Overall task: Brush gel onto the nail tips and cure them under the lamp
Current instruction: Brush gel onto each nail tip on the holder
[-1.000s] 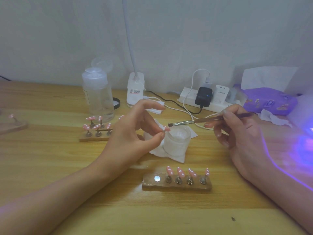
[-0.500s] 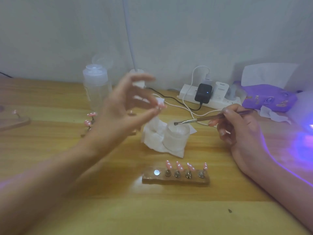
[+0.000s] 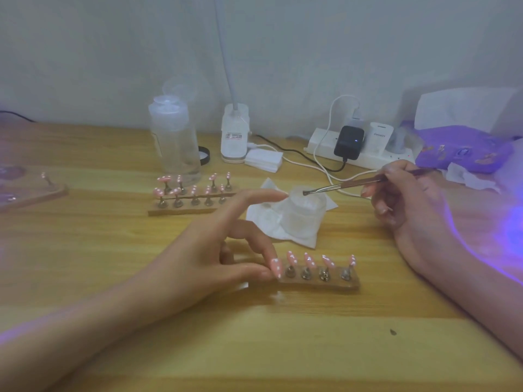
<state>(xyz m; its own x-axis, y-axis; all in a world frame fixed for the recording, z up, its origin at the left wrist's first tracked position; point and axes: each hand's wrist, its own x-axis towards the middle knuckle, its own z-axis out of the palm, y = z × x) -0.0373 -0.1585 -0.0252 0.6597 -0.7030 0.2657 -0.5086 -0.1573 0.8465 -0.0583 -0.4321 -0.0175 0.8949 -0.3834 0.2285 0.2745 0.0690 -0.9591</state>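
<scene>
From my seat I see the left hand (image 3: 215, 258) low over the table (image 3: 85, 250). Its thumb and 1 curled finger pinch a pink nail tip (image 3: 276, 267) at the left end of the near wooden stand (image 3: 317, 284). The index finger sticks out straight toward the jar (image 3: 304, 213). The right hand (image 3: 410, 202) hangs higher on the right, fingers curled round a brush (image 3: 353, 183).

The jar sits on a white wipe (image 3: 263, 219), between the 2 hands. Behind the left hand, a second stand (image 3: 184, 212) carries 2 rows of pink tips, and the index finger covers its right end. A clear bottle (image 3: 175, 142), a power strip (image 3: 365, 161) and a purple pack (image 3: 464, 149) line the wall. Violet light (image 3: 509, 230) spills in at the right edge.

The pinched tip stands nearly upright, beside 4 more on metal posts. The brush lies almost level, left to right, its bristles pointing left at the jar's mouth. I cannot tell whether they touch it.
</scene>
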